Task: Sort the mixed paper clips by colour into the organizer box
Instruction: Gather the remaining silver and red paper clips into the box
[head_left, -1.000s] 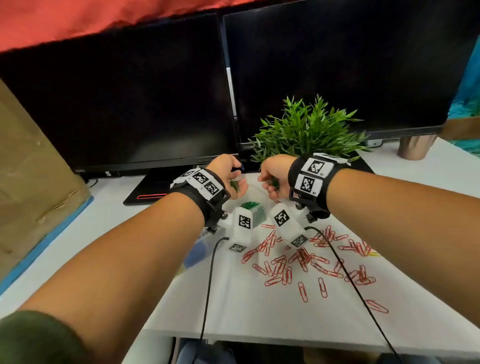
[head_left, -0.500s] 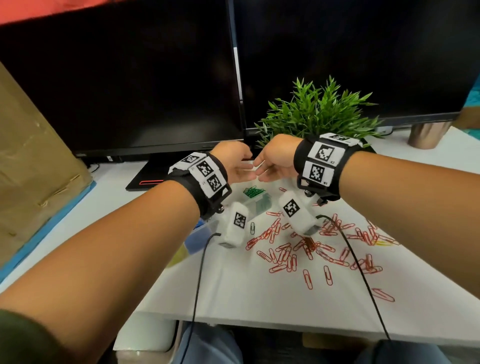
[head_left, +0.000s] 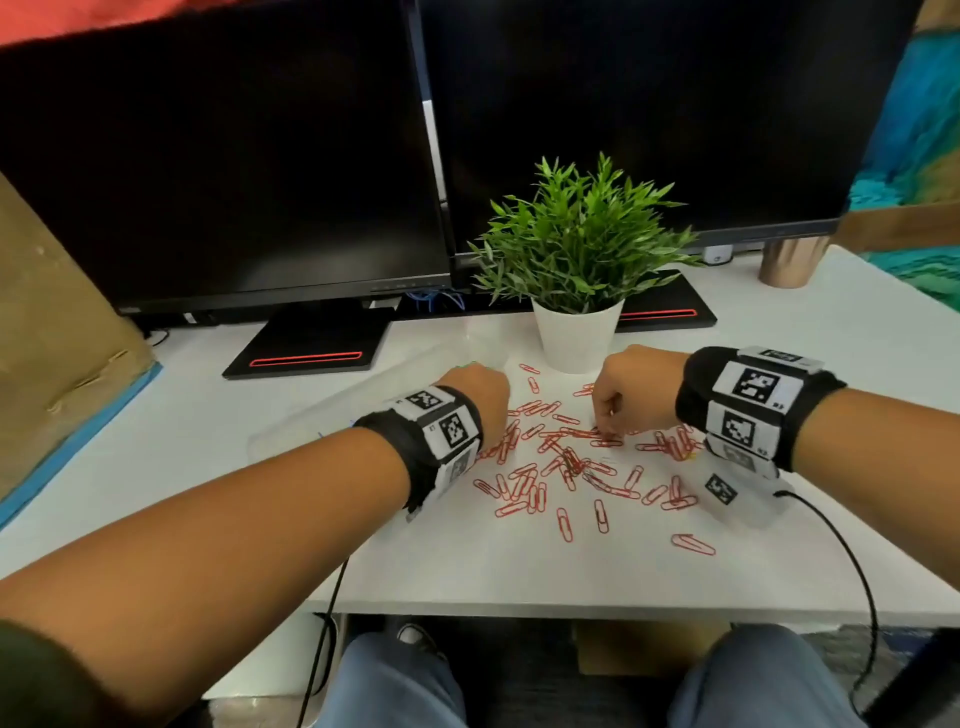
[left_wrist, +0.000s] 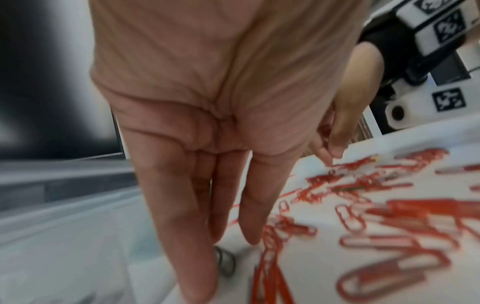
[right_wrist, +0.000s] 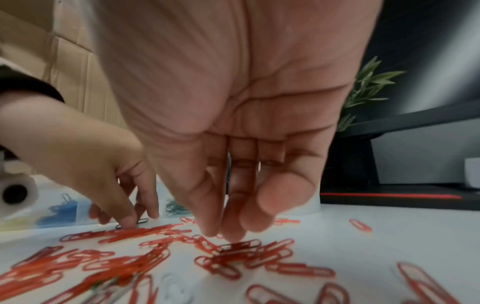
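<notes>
My right hand bunches fingertips on red clips before the plant; left hand, fingers straight, touches a dark clip. Tangled clips may lift together.

I see black wrist straps carrying white tag-printed blocks, thin black cables, dark green sleeve, blue jeans.

It was an office desk: two large dark monitors stood side by side on flat black stands with red strips, cables bunched behind them, at the back of a white desk. A small potted plant and a copper-coloured cup sat near them, red paper clips lay scattered in front, and brown cardboard leaned at the left
</notes>
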